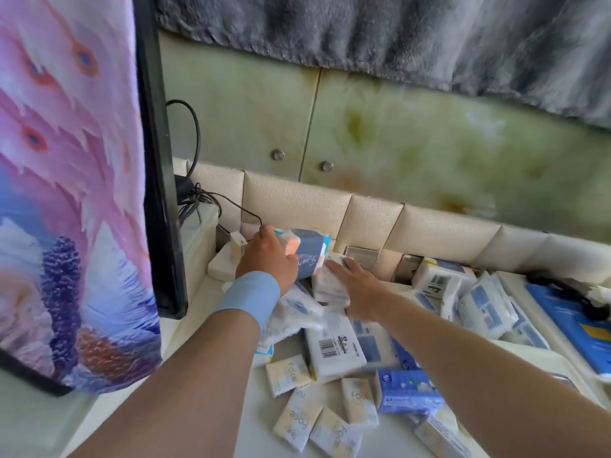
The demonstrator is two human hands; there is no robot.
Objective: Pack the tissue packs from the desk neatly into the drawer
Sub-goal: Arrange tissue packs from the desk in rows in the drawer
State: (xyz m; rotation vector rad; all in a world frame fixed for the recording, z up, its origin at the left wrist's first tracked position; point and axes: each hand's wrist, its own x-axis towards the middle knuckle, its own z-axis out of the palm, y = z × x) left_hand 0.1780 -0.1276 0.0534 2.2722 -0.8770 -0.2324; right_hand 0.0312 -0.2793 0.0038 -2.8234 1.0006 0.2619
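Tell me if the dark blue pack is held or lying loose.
Held. The left hand grips the dark blue pack above the other packs.

One camera sits on the person's head and looks forward and down, over both arms, at a white desk [258, 403] heaped with tissue packs [334, 348]. It is very near, so the left hand [267, 256] and the right hand [357, 285] land in the middle of the picture and the arms fill the bottom. The wide view bends the edges, with a bright screen [66, 193] on the left and a grey fuzzy blanket [363, 28] along the top.
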